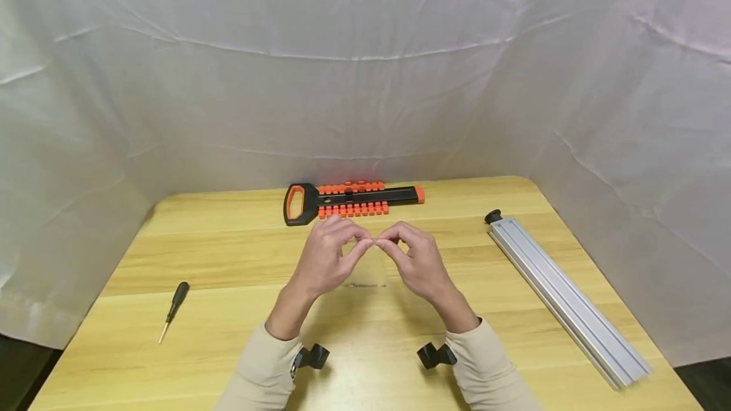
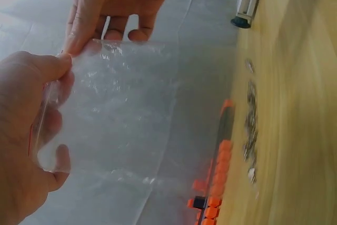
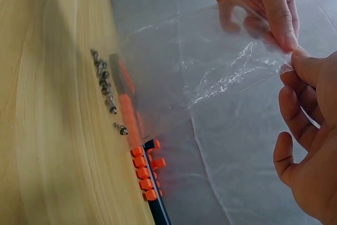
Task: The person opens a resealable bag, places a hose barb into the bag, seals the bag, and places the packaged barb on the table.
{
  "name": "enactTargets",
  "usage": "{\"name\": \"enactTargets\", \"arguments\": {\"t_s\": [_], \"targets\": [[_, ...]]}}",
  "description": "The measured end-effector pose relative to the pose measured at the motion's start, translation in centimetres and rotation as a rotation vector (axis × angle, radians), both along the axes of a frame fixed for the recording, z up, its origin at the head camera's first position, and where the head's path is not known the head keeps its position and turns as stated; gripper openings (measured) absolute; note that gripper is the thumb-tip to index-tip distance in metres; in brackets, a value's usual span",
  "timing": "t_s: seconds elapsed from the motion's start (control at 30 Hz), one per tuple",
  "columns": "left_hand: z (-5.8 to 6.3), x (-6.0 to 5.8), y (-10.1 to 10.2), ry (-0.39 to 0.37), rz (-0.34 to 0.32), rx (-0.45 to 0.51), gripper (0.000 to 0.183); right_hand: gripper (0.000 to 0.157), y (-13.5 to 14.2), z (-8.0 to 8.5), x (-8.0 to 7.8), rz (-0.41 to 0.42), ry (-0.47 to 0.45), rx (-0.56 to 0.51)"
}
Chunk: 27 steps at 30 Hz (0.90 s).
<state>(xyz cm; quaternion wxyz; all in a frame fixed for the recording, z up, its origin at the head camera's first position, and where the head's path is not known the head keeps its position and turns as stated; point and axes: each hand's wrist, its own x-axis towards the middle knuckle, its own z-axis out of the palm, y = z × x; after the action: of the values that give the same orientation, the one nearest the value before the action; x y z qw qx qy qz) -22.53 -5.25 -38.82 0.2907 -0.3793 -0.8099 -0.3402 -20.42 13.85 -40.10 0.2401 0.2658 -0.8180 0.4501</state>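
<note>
A clear plastic bag (image 2: 126,114) hangs between my two hands, and a row of small metal screws (image 3: 105,82) lies along its bottom. My left hand (image 1: 328,259) pinches the bag's top edge between thumb and forefinger. Close beside it, fingertips nearly meeting, my right hand (image 1: 421,265) pinches the same edge. In the left wrist view, a thin red line runs along the edge by the left fingers. The bag looks flat; whether its mouth is parted cannot be told.
Behind the hands lies a black and orange handled rack (image 1: 308,205) with rows of orange clips. A black-handled screwdriver (image 1: 178,300) lies at the left. Along the right side of the wooden table (image 1: 240,360) is a long aluminium rail (image 1: 562,293) with a black knob (image 1: 493,215).
</note>
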Motion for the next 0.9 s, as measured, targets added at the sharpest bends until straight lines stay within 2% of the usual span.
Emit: {"name": "enactTargets", "arguments": {"t_s": [0.27, 0.5, 0.63, 0.9], "targets": [[0.1, 0.0, -1.5, 0.008, 0.044, -0.032, 0.009, 0.008, 0.4, 0.1, 0.1, -0.035, -0.030, 0.031], [0.0, 0.0, -3.4, -0.055, 0.105, -0.033, 0.008, 0.006, 1.7, 0.3, 0.2, -0.080, -0.069, 0.023], [0.3, 0.1, -3.9, -0.135, 0.089, -0.048, 0.008, 0.006, 2.1, 0.3, 0.1, -0.073, -0.120, 0.029], [0.7, 0.5, -4.7, -0.381, 0.042, -0.098, 0.009, 0.003, 2.7, 0.1, 0.1, 0.035, -0.195, 0.061]]}}
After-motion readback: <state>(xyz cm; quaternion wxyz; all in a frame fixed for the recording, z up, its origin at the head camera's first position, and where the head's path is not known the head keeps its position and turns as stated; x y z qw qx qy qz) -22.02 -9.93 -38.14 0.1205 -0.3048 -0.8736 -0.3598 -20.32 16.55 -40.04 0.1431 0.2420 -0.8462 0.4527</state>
